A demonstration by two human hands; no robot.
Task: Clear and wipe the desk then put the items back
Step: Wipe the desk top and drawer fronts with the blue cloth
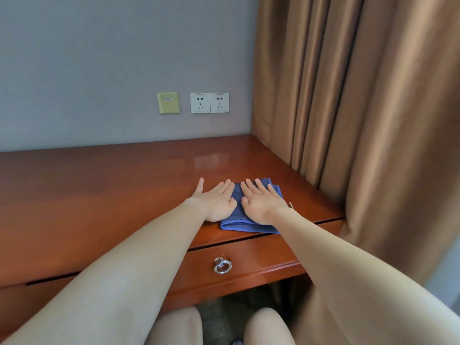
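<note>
A folded blue cloth (237,215) lies on the glossy red-brown wooden desk (112,190), near its front right corner. My right hand (261,202) lies flat on the cloth with straight, spread fingers. My left hand (216,200) lies flat beside it, its thumb side on the cloth's left edge and the rest on the bare wood. Neither hand grips anything.
A drawer with a metal ring pull (222,265) sits under the desk's front edge. Brown curtains (361,108) hang along the desk's right side. Two white sockets (209,103) and a yellowish wall plate (168,103) are on the grey wall behind.
</note>
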